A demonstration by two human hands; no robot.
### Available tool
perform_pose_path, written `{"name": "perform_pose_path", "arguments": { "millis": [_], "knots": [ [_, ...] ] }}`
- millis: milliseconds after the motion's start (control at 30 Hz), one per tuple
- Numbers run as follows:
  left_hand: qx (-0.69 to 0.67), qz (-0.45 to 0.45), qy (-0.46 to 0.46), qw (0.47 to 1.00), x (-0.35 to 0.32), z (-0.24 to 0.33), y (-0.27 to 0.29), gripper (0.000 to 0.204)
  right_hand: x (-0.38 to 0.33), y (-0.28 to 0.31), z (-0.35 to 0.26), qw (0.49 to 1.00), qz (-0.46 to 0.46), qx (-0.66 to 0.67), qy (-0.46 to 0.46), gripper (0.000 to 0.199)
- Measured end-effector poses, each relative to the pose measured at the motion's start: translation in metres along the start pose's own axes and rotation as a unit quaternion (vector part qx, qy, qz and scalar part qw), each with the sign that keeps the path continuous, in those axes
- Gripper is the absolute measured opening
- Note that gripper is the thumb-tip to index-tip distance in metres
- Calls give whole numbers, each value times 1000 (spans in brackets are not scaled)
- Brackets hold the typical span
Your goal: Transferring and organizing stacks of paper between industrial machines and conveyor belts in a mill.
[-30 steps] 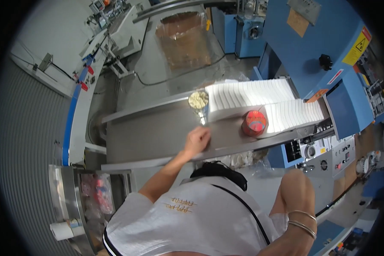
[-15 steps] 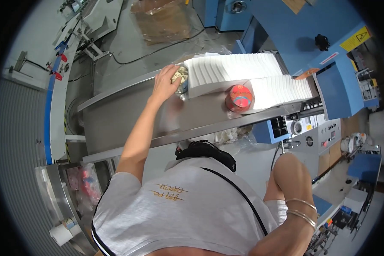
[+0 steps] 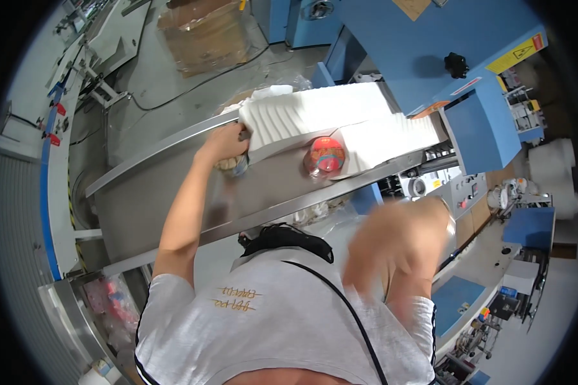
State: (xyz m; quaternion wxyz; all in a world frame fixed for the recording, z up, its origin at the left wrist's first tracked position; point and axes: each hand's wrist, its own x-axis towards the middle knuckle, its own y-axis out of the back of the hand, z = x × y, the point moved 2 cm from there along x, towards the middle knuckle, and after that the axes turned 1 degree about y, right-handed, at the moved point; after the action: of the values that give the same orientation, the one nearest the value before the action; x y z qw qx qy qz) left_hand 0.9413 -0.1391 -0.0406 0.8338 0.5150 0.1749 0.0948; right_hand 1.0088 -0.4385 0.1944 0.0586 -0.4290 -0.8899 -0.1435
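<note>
L hand (image 3: 223, 145) grip closed on small round pack (image 3: 236, 166), R hand (image 3: 398, 234) blurred, grip unclear, red pack (image 3: 325, 157) on tray (image 3: 173, 192)

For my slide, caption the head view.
Left hand on a wrapped pack beside white stacks; right hand blurred.

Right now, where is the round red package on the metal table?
In the head view, the round red package lies right of centre on the metal table, touching the white ribbed stack; the left hand is further left.
</note>
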Motion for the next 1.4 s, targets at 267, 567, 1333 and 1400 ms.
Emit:
{"name": "perform_pose_path", "arguments": {
  "millis": [267, 567, 1333, 1400],
  "knots": [
    [-485, -142, 77, 860, -9, -5, -24, 49, -129, 113, 190, 543, 518, -557, -356, 12],
    [-604, 39, 166, 779, 2, 23, -33, 78, -160, 160, 212, 347, 557, -613, -439, 14],
    [-639, 77, 132, 754, 3, 27, -39, 71, -159, 173, 216, 333, 574, -528, -530, 17],
    [-641, 80, 126, 753, 3, 28, -38, 70, -156, 172, 213, 348, 576, -540, -506, 11]
  ]
}}
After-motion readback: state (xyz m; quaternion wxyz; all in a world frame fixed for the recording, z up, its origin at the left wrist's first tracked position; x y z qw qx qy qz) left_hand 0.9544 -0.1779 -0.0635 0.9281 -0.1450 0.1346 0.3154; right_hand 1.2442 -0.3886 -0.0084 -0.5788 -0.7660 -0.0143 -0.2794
